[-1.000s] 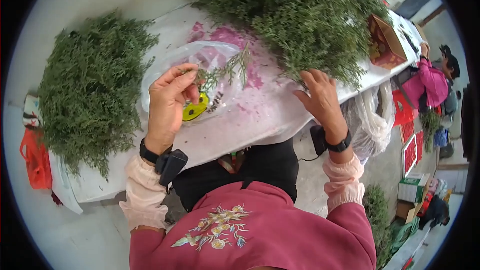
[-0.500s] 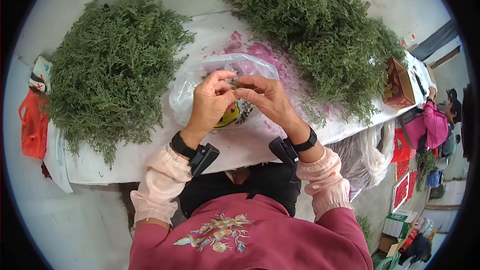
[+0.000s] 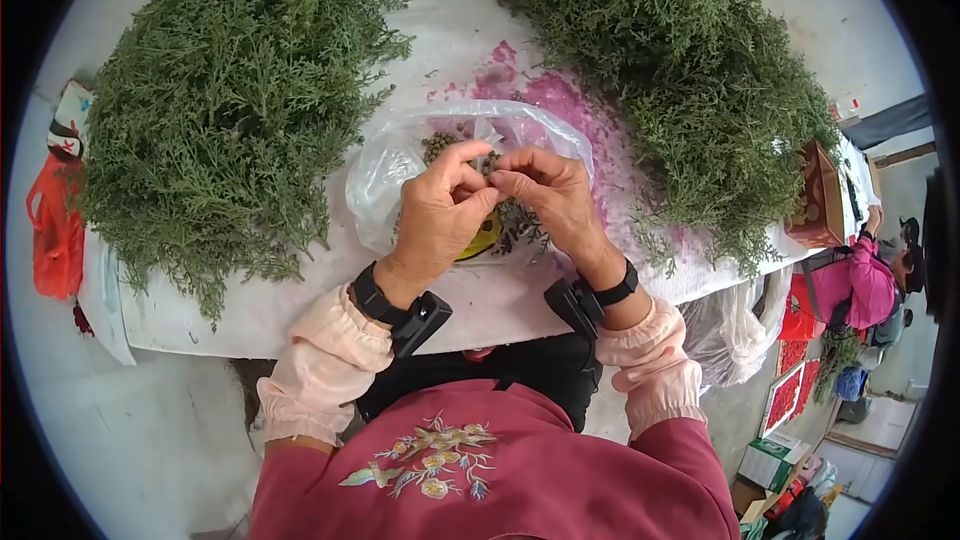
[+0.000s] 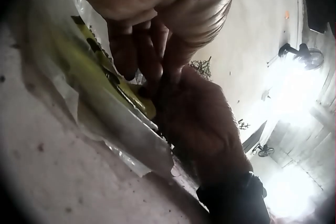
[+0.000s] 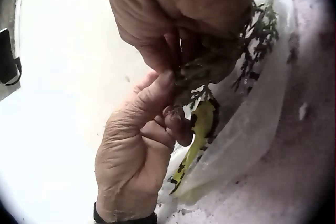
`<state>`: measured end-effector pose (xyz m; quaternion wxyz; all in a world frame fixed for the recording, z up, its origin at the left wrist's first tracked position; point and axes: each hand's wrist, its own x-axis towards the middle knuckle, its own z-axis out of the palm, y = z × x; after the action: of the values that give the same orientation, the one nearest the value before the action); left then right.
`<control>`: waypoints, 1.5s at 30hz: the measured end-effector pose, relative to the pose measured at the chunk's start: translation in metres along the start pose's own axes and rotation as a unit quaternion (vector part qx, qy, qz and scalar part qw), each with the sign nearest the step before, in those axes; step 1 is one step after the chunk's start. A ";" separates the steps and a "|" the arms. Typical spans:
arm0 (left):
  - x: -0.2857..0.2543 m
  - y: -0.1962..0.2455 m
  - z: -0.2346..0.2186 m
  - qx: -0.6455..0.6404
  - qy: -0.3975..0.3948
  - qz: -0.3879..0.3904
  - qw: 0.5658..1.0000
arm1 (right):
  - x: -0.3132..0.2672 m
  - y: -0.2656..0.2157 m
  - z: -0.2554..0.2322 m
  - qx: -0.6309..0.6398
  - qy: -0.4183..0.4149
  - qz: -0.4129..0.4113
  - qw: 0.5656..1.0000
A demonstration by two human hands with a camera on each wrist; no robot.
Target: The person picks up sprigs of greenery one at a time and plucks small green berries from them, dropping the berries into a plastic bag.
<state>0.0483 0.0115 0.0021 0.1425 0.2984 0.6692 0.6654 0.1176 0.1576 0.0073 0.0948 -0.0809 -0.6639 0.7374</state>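
My left hand (image 3: 440,215) and right hand (image 3: 562,202) meet fingertip to fingertip over a clear plastic bag (image 3: 372,190) on the table. Between them, both pinch a small green conifer sprig (image 5: 257,40); its scaly leaf tips stick out beneath my right hand (image 5: 184,8) in the right wrist view. Most of its stem is hidden by fingers. Small round greenish-brown cones or seeds (image 3: 437,144) lie in the bag behind my left fingers. A yellow patch with black marks (image 3: 482,240) shows at the bag, partly covered by my hands.
A large heap of conifer branches (image 3: 230,130) lies at left, another (image 3: 690,100) at back right. The white table covering (image 3: 240,325) has pink stains. A red box (image 3: 818,195) stands at the right end; a red bag (image 3: 55,230) hangs at left. Another person (image 3: 865,280) is far right.
My right hand has left the right-hand branch heap and joined my left hand at the sprig over the bag. The head view has shifted, so the table's things sit elsewhere in it.
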 end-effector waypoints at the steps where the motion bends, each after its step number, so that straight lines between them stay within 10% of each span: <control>1: -0.001 0.001 0.000 0.006 -0.009 0.005 1.000 | -0.001 0.001 -0.002 -0.029 0.004 0.006 1.000; 7: 0.009 0.006 -0.022 0.057 0.025 -0.033 0.998 | -0.004 -0.001 -0.005 -0.054 0.020 0.022 0.998; 14: 0.008 -0.008 -0.019 0.297 -0.066 0.103 0.947 | -0.003 0.002 -0.003 -0.123 0.003 -0.021 0.992; 27: 0.007 -0.002 -0.029 0.320 -0.176 0.097 0.926 | -0.006 -0.003 -0.002 -0.198 0.005 -0.006 0.980; 31: 0.012 -0.005 -0.027 0.274 -0.109 0.113 0.949 | -0.006 -0.002 0.000 -0.160 0.006 0.007 0.987; 33: 0.015 0.006 -0.029 0.068 -0.072 -0.114 0.989 | -0.006 0.002 0.002 -0.138 0.024 -0.027 0.990; 38: 0.018 -0.002 -0.029 -0.359 -0.062 -0.291 0.884 | -0.006 0.008 0.002 -0.102 0.034 -0.052 0.993; 45: 0.018 -0.010 -0.025 -0.403 -0.058 -0.328 0.853 | -0.008 0.005 0.004 -0.141 0.040 -0.054 0.988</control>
<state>0.0172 0.0024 -0.0018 0.4986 0.0155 0.3925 0.7727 0.1239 0.1512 0.0024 0.1486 -0.0863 -0.7601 0.6267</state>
